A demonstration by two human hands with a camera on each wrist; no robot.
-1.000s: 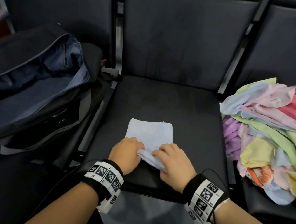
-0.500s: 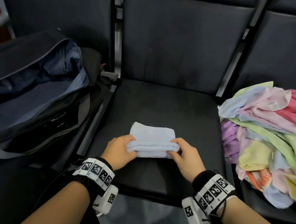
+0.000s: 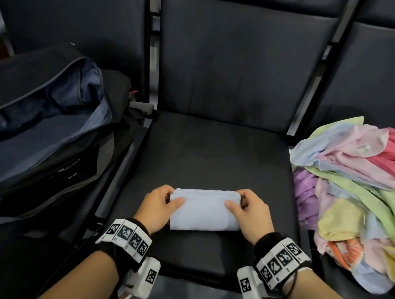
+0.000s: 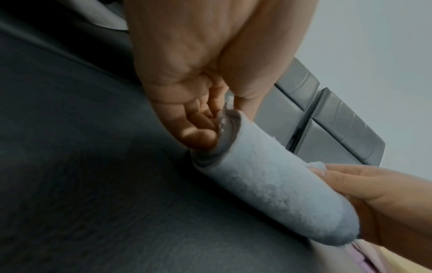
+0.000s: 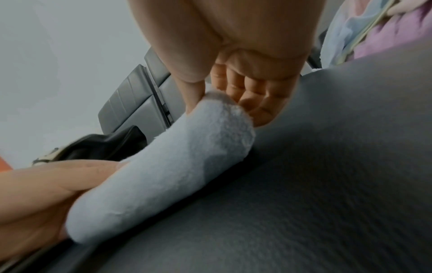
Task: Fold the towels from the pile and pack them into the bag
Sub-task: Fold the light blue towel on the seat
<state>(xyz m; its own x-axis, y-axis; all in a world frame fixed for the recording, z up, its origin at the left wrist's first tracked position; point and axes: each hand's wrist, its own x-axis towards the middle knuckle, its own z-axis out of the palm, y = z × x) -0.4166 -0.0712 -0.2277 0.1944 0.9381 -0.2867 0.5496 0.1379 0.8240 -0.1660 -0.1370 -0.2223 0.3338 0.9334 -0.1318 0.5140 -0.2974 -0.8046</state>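
A pale blue towel (image 3: 203, 209) lies rolled into a thick bundle on the middle black seat (image 3: 216, 152). My left hand (image 3: 160, 204) grips its left end, thumb on top and fingers under the roll. My right hand (image 3: 246, 210) grips the right end the same way. The left wrist view shows the towel (image 4: 268, 188) pinched at its end by my left hand (image 4: 210, 118), with my right hand (image 4: 374, 199) at the far end. In the right wrist view the towel (image 5: 163, 175) is held between my right hand's (image 5: 224, 99) thumb and fingers. The dark bag (image 3: 34, 128) gapes open on the left seat.
A loose pile of towels (image 3: 365, 196) in pink, green, yellow, purple and blue covers the right seat. Black seat backs (image 3: 231, 59) stand behind. Metal armrest posts separate the seats. The floor lies below the front edge of the seat.
The towel went from a flat fold with its near edge lifted to a full roll. Both hands moved away from me with it and now hold its two ends.
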